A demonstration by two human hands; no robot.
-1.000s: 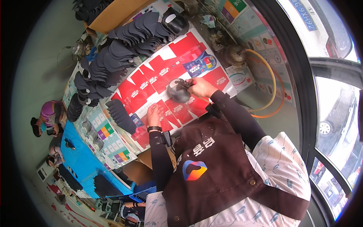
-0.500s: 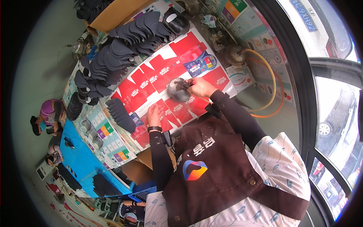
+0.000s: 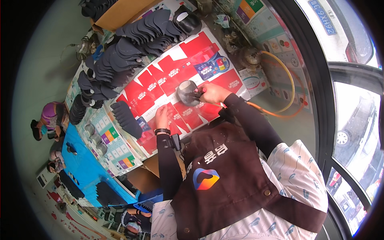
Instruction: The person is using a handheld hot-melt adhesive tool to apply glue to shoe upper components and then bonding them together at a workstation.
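Our right grip (image 3: 215, 94): wrapped round dark bulbous tool (image 3: 186, 95) | left grip (image 3: 163, 117): half-open, unladen | beneath both: smooth red-white card (image 3: 180, 77) | left of these: fanned, curved dark pieces (image 3: 127, 119)

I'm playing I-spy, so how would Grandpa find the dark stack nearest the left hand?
Find the big red printed sheet. At its left end, left of the left hand, lies a dark overlapping stack. It sits apart from the bigger, crowded dark rows beyond.

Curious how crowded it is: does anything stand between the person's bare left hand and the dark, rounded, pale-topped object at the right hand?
Nothing visible does: between the bare left hand and the dark, rounded object, only the red-and-white printed sheet shows.
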